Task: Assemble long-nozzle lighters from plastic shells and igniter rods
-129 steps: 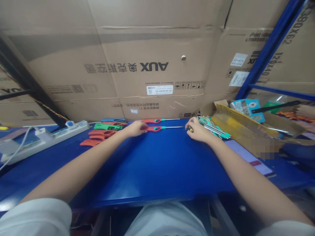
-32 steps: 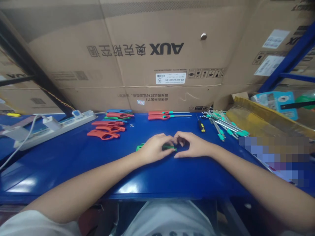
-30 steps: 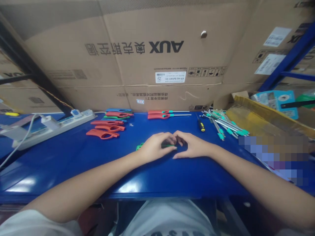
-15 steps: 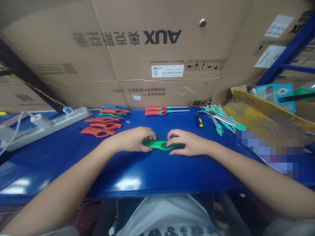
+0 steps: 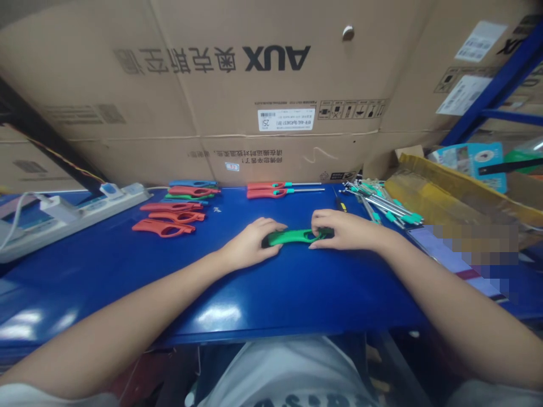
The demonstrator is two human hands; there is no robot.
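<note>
- We see the left hand and the right hand each closing its grip on one end of the green handle, low over the middle of the glossy blue worktop. Holding both ends likely steadies it.
- It looks like smooth moulded plastic, long, with a finger slot.
- Red handles lie in rows to the left, and metal rods are heaped to the right.

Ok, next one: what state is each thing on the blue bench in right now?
left hand: closed on one end of the green handle
right hand: closed on its other end
green handle: held level between both hands, low over the bench
red handles: loose, lying flat, untouched
red lighters: two, rods fitted, side by side
teal-tipped rods: loose pile
power strip: plugs inserted
</note>
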